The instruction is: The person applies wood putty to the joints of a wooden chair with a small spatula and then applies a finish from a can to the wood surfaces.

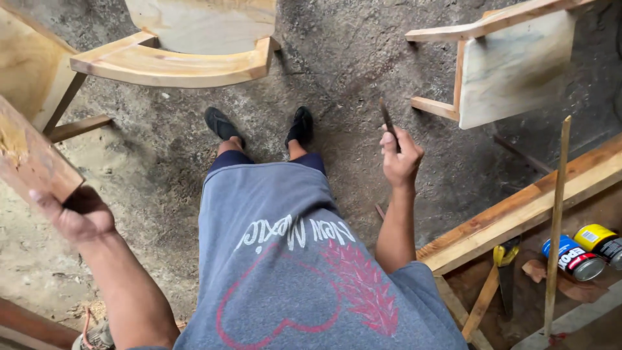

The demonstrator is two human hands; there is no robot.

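The right hand (pixel 400 157), right of the frame's centre, is closing its fingers in a fist around a thin dark tool (pixel 389 123), thumb pressing along it. The tool is poking up out of the fist, its long axis running nearly vertical and leaning slightly toward the upper left. At the left edge, the left hand (pixel 78 214) is curling tight around a dark handle, with a flat wooden piece (pixel 32 159) sitting right above it, slanting from the upper left down toward the hand. A curved wooden chair frame (pixel 175 65) is standing at the upper left, another chair part (pixel 512 65) at the upper right. Spray cans (pixel 583 249) are lying at the lower right, beside a long plank (pixel 531 204).
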